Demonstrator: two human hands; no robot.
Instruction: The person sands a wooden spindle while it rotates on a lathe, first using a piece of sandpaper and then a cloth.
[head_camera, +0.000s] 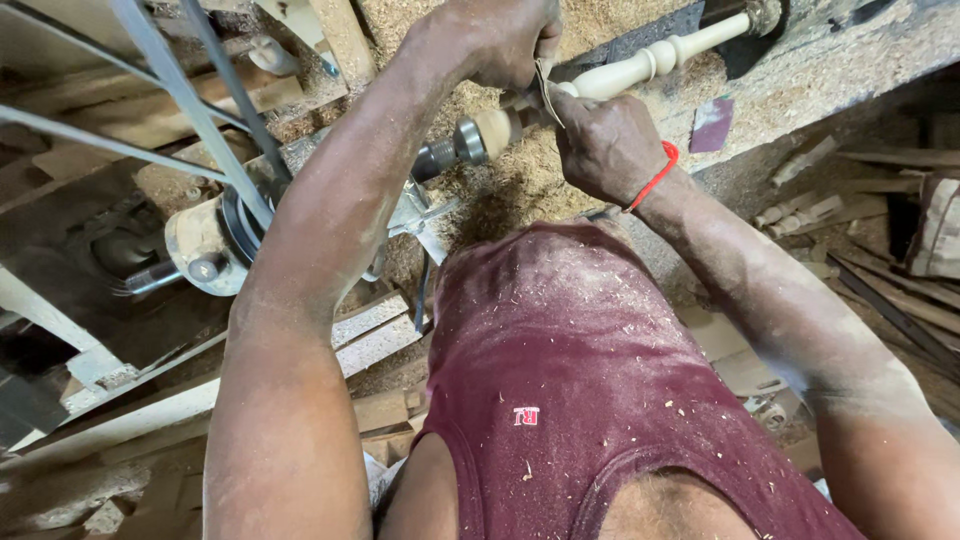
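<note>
- At the lathe, under a bed heaped with sawdust (520, 180): a pale turned spindle (650, 58) is mounted between the metal chuck (455, 148) at its left end and a support at the upper right, running diagonally across the top of the view.
- Left hand (500, 35): above the spindle's left end, fingers curled shut around the upper edge of a strip of sandpaper (546, 95).
- Right hand (605, 145): below the spindle, fingers closed on the strip's lower end; a red thread (655, 175) circles the wrist. The strip looks wrapped part-way round the wood, touching it near the chuck.
- Whether the spindle is spinning cannot be told from one picture.
- Risk, as I judge it: both hands sit very near the chuck. If the wood turns, the strip could snatch and pull fingers toward the metal.
- Risk: the wrist thread hangs just beside the work; a loose end might catch.
- Risk: an open belt (215, 120) and pulley (215, 240) run just beside the left forearm, unguarded; a lean that way could bring skin onto them.
- Risk: pressing too long on one spot may flatten the beads or scorch the wood.
- Risk: fine dust coats the maroon vest (570, 370) and both arms; it would likely reach eyes and lungs.
</note>
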